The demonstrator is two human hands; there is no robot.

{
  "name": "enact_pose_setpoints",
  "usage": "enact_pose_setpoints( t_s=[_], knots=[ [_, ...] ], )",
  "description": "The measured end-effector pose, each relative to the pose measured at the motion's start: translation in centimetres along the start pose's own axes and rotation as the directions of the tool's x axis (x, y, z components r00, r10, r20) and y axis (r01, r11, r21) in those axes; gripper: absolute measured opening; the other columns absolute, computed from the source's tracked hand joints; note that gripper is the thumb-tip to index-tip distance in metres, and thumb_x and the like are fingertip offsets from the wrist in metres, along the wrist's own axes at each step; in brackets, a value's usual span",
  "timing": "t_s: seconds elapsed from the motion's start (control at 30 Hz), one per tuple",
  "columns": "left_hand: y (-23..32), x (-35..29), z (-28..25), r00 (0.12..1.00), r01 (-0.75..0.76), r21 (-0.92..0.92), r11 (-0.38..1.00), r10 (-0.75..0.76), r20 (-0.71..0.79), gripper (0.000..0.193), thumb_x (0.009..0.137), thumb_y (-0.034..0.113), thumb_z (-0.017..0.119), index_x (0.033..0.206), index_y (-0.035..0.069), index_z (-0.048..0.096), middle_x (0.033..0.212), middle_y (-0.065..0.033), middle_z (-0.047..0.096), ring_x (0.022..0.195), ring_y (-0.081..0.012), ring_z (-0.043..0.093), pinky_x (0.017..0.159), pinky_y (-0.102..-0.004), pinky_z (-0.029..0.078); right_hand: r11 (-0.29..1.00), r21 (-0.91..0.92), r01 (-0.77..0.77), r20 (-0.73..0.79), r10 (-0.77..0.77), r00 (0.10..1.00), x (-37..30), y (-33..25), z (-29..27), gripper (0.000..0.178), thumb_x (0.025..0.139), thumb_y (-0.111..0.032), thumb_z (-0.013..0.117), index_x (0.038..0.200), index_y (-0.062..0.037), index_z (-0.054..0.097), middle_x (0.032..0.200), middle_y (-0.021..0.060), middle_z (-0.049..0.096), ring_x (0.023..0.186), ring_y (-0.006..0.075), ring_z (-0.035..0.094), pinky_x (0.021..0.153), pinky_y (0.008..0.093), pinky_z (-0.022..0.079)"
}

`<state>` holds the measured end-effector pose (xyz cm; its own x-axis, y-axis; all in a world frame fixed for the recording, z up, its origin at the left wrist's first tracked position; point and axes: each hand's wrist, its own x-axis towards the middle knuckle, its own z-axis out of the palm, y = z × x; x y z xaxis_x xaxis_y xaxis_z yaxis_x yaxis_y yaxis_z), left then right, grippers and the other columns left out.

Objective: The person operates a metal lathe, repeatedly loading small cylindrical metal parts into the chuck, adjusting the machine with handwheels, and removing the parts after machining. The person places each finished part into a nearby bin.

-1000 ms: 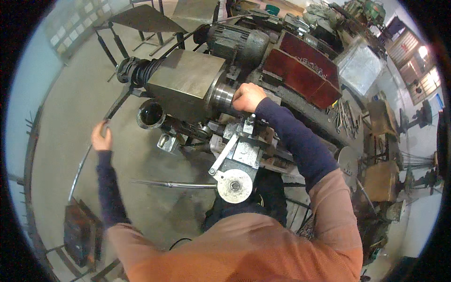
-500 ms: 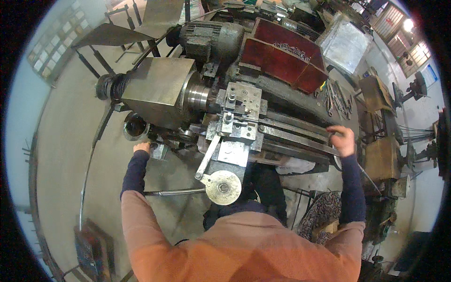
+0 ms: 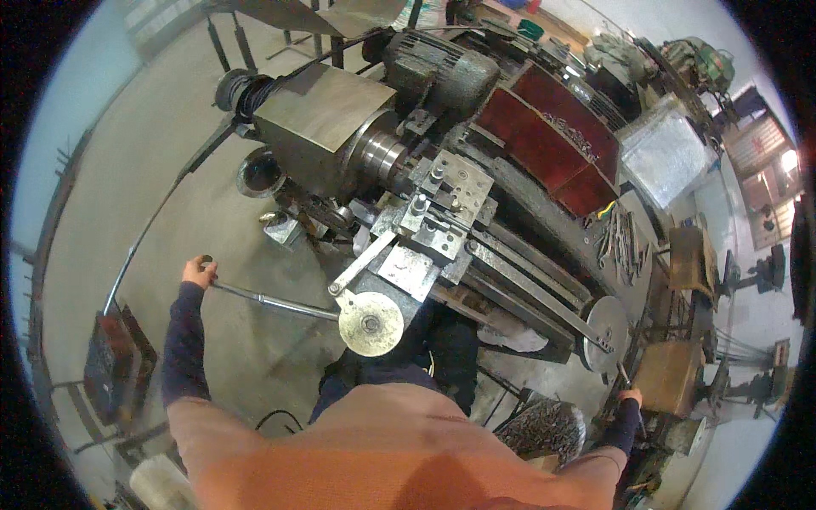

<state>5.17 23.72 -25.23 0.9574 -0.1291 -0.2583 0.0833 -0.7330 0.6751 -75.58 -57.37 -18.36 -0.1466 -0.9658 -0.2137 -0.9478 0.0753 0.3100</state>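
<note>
My left hand (image 3: 201, 271) is closed around the outer end of a long metal lever (image 3: 272, 301), which runs to a round, pale metal plate (image 3: 371, 324) at the front of a small lathe. Low on the right, my right hand (image 3: 630, 397) is wrapped round a thin handle (image 3: 624, 373) beside a large metal disc (image 3: 606, 331) at the end of the lathe bed. Between the hands lies the machine's slide with its bolted tool block (image 3: 435, 223). Just left of that block is the shiny spindle nose (image 3: 382, 158).
A red divided tray (image 3: 548, 136) with small metal parts sits behind the bed. Wrenches (image 3: 625, 245) lie to its right, near a silvery box (image 3: 665, 151). A motor (image 3: 442, 72) stands behind the headstock (image 3: 325, 106). Several small dark pieces fill a container (image 3: 544, 427) near my right arm.
My left hand has moved outward and down onto the lever's end. My right hand has left the bed rail and moved down to the handle by the disc. The whole view has turned.
</note>
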Motion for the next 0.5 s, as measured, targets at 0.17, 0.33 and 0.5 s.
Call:
enact_pose_setpoints(
  t_s=[0.17,0.33,0.5],
  knots=[
    [-0.9,-2.4,3.3,0.957,0.109,-0.479,0.871,-0.222,-0.187,0.032,0.078,0.02,0.056,0.098,-0.004,0.057,0.071,-0.0132,0.057,0.046,-0.0222,0.055,0.041,-0.0365,0.049,0.998,-0.004,-0.064,-0.022,0.064,0.998,-2.8,-0.9,0.3,0.042,0.067,-0.028,0.068,0.102,-0.0059,0.061,0.104,0.0161,0.061,0.097,0.0308,0.059,0.082,0.0392,0.048],
    [-2.3,-3.6,3.9,0.939,0.07,-0.567,0.821,-0.246,-0.24,0.032,0.074,0.022,0.052,0.093,-0.003,0.058,0.07,-0.0123,0.054,0.045,-0.0222,0.053,0.04,-0.0357,0.049,0.988,0.057,-0.147,-0.08,0.151,0.985,-10.6,-1.6,1.3,0.034,0.072,-0.023,0.058,0.1,-0.0036,0.062,0.103,0.0153,0.062,0.098,0.0322,0.059,0.08,0.0409,0.048],
    [-2.6,-3.5,5.1,0.817,-0.015,-0.623,0.782,-0.349,-0.459,0.03,0.077,0.015,0.051,0.1,-0.004,0.052,0.069,-0.0129,0.053,0.044,-0.0238,0.053,0.04,-0.0366,0.046,0.935,0.105,-0.34,-0.002,0.342,0.94,-17.2,-3.2,4.2,0.038,0.072,-0.031,0.06,0.101,-0.0064,0.063,0.099,0.0186,0.062,0.096,0.0341,0.058,0.083,0.0415,0.046]
  ],
)
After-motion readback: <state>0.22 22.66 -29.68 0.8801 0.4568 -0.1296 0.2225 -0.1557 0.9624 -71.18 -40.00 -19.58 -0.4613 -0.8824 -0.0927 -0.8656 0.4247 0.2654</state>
